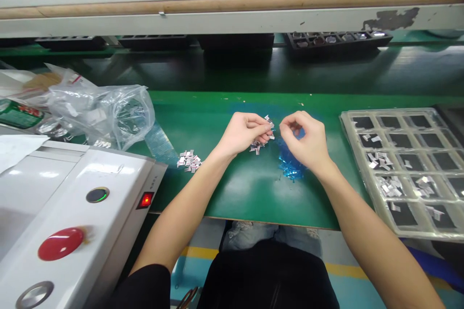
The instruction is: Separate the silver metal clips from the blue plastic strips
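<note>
My left hand (243, 134) is closed in a pinch on a small white-and-silver part (271, 137) near its fingertips. Just under those fingers lies a small pile of similar parts (257, 147) on the green bench. Close by on the right, my right hand (305, 140) has thumb and forefinger pressed together; anything between them is too small to make out. Below the right hand, a heap of blue film scraps (292, 166) rests on the bench, partly covered by the hand. Another pile of small parts (189, 161) sits beside my left forearm.
A clear compartment tray (350, 142) at right holds small parts in several cells. Clear plastic bags (105, 106) lie at left, behind a white machine (119, 174) with a red button (61, 244). A shelf (217, 24) crosses above black trays (337, 44).
</note>
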Motion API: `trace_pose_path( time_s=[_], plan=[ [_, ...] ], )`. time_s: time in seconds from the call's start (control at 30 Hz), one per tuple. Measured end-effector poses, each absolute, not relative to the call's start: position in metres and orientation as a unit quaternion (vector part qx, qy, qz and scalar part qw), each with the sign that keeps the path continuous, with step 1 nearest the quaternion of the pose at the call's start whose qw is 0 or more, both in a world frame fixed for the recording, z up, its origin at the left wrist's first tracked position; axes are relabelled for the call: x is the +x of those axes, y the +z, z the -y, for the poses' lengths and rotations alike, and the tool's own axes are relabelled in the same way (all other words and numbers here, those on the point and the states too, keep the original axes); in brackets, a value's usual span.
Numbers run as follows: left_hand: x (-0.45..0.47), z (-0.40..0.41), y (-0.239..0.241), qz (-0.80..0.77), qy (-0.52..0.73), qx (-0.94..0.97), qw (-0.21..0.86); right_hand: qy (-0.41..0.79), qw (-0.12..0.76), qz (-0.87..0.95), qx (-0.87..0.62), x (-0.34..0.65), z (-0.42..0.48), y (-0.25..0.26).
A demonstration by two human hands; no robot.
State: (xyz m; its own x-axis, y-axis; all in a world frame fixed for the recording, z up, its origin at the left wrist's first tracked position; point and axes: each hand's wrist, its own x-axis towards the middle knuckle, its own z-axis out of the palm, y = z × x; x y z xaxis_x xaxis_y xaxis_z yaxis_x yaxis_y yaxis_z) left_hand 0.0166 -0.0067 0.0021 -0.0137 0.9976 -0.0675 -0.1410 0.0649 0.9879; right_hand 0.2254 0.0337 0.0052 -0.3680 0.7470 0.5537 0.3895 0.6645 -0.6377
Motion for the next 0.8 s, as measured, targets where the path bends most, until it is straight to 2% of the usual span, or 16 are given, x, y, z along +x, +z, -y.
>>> trace_pose_path(
  time_s=[0.07, 0.27, 0.37, 0.47, 0.63, 0.7, 0.8],
  plan=[
    [0.015, 0.006, 0.001, -0.484, 0.525, 0.446, 0.539, 0.205, 0.409, 0.802, -0.384, 0.231, -0.040, 0.005],
    [0.015, 0.006, -0.004, -0.495, 0.546, 0.468, 0.488, 0.164, 0.202, 0.835, -0.485, 0.240, -0.051, 0.002],
    [0.016, 0.003, -0.009, -0.513, 0.553, 0.474, 0.454, 0.143, 0.139, 0.851, -0.485, 0.238, -0.046, -0.001],
    [0.017, 0.001, -0.012, -0.530, 0.569, 0.480, 0.405, 0.130, 0.135, 0.866, -0.463, 0.235, -0.041, -0.005],
    [0.037, 0.006, 0.001, -0.517, 0.588, 0.523, 0.336, 0.100, 0.186, 0.880, -0.426, 0.220, -0.031, -0.015],
    [0.059, 0.007, 0.008, -0.500, 0.557, 0.589, 0.305, 0.095, 0.217, 0.872, -0.427, 0.211, -0.027, -0.022],
    [0.111, 0.003, 0.016, -0.464, 0.425, 0.752, 0.197, 0.095, 0.296, 0.836, -0.452, 0.199, -0.026, -0.033]
  ],
)
